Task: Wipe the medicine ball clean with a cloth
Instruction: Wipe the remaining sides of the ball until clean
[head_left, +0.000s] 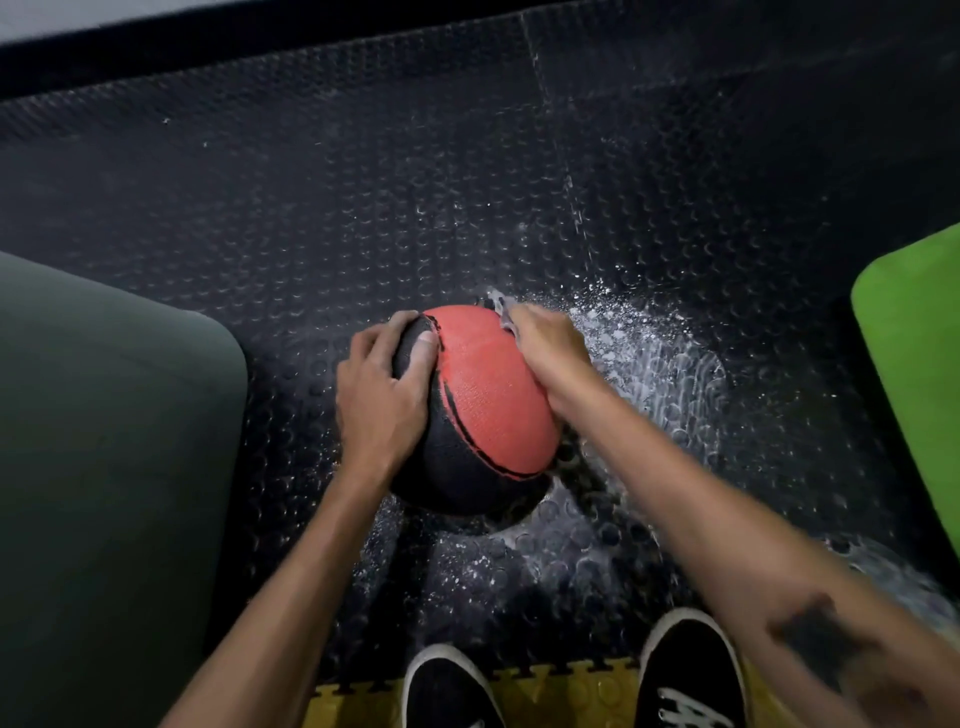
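Fingers (415, 353) of our left hand (379, 395) lie spread and slightly bent over the left side of the medicine ball (483, 405), the thumb resting by the seam between its black and red panels, pressing rather than pinching; our right hand (545, 345) is curled round a pale cloth (501, 309) and holds it against the ball's far right edge, only a small bunch of fabric showing past the knuckles, and that hand is blurred. We see the ball sitting on the floor (363, 208), which is black rubber matting with round studs, in the middle of the view between both forearms; wet splashes and white flecks (639, 353) spread over the matting to the right of the ball and on its near side. Our two black shoes (691, 675) with white soles stand at the near edge, on a strip of yellow interlocking mat (353, 701). A dark green padded block (104, 467) fills the left side; a bright green one (919, 364) shows at the right edge.
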